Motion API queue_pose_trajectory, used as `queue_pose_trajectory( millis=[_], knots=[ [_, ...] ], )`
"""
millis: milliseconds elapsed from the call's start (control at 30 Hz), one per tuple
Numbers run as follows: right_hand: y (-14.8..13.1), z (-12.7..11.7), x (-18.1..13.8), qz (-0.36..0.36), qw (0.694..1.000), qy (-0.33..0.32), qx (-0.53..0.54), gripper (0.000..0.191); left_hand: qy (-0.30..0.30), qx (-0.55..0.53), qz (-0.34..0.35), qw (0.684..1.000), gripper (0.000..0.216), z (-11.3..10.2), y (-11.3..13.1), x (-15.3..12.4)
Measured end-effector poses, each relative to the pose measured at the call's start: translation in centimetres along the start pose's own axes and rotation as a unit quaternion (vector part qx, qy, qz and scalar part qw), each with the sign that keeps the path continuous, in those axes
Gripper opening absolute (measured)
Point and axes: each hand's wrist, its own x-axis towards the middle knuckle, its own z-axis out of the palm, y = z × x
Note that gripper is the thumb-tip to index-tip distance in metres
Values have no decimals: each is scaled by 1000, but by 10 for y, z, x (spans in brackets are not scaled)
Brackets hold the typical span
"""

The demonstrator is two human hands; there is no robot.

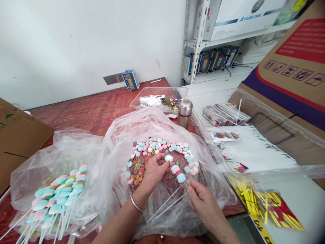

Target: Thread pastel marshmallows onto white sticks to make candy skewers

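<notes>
My left hand [153, 169] pinches a blue-and-white marshmallow [168, 158] between thumb and fingers. Just below it is a short row of pink, white and blue marshmallows [175, 168] with a red piece among them. My right hand [200, 196] is closed at the lower end of that row, beside a blue marshmallow [181, 178]; the stick it seems to grip is mostly hidden by the fingers. Two white sticks [166, 205] lie slantwise between my hands. Underneath, a clear plastic bag [122, 135] is spread with loose marshmallows [154, 144] and ring-shaped gummies [139, 167].
At left, several finished marshmallow skewers [59, 193] rest on plastic. A metal flask [185, 113] stands behind the bag, near a clear tray [144, 91]. The right-hand bin [218, 162] holds white sticks. Yellow ties [276, 206] lie in front; cardboard boxes [20, 142] flank the table.
</notes>
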Motion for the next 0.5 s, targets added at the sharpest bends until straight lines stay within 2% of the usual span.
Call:
queue_pose_trajectory(
  millis=[200,500],
  knots=[
    [0,1,1,5,1000,4,0,30,-4,-35,-21,999,32,3,5,-3],
    [-5,15,3,43,998,14,38,27,-14,-54,20,998,29,12,-2,-10]
  ],
)
